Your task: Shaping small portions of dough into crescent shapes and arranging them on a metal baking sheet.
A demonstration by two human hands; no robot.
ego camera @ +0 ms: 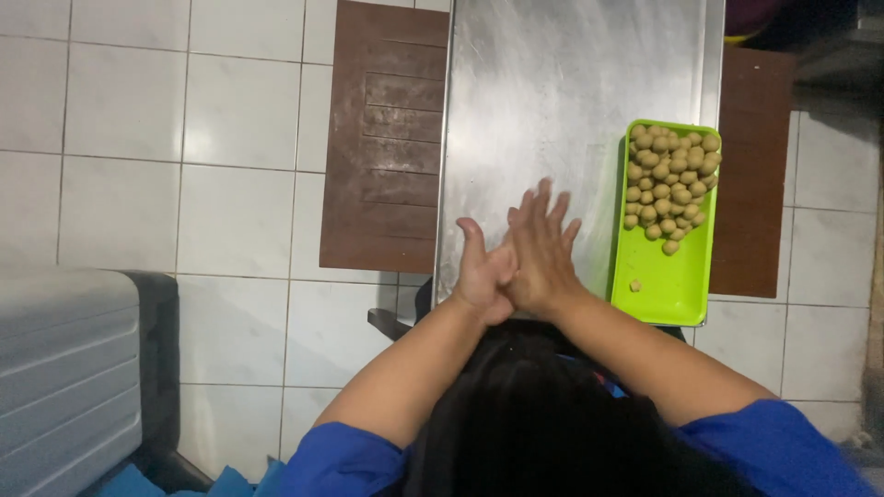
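- Head view: left hand [481, 274] & right hand [543, 253] pressed palm to palm over steel worktop [552, 92], near its front edge.
- Fingers [551, 210] straight, slightly spread; thumbs out. Can't tell if anything sits betw. palms.
- Green tray [677, 285] just right of hands, on worktop's right side.
- Tray's far half: heap of small tan dough balls [670, 179]; one stray ball [635, 286] alone in near half.

between palms: whatever the left hand [481, 273] and right hand [543, 258] press is hidden
fingertips: blurred
steel table [552, 83]: far end cut off
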